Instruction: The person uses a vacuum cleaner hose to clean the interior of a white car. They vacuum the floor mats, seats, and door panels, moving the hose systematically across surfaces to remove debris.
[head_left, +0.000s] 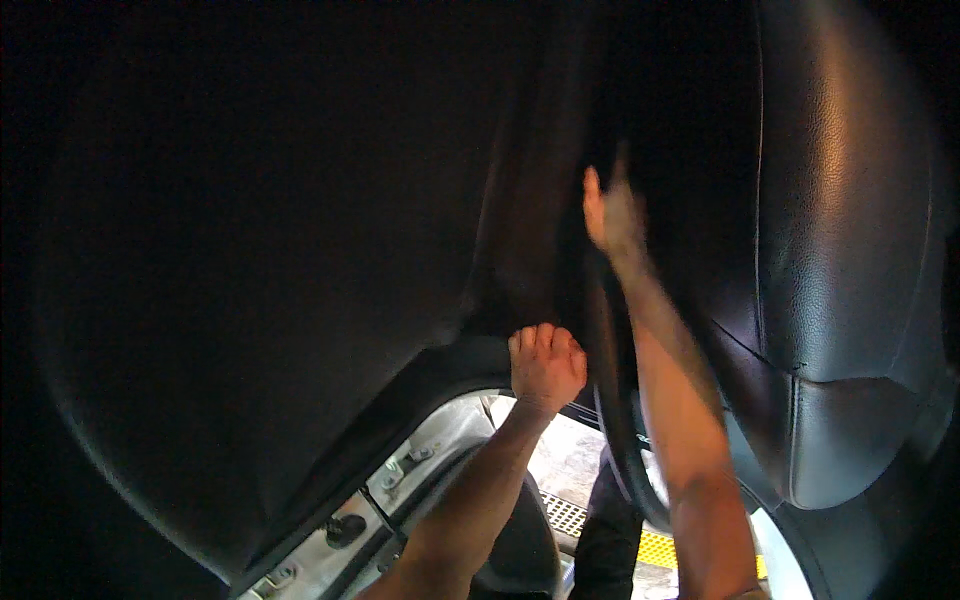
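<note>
My left hand, its fingers curled, rests on the dark trim at the edge of a vehicle's door opening; whether it grips the trim cannot be told. My right hand reaches farther up into the dark interior, blurred, with a finger and the thumb apart. It is over a dark gap beside a long black strip that hangs down past my right forearm. What the right hand touches is hidden in shadow.
A black leather seat with stitched seams stands on the right. Bare metal body frame with bolts shows at the lower left. Below are my dark-clothed leg and a yellow perforated floor strip. A large dark panel fills the left.
</note>
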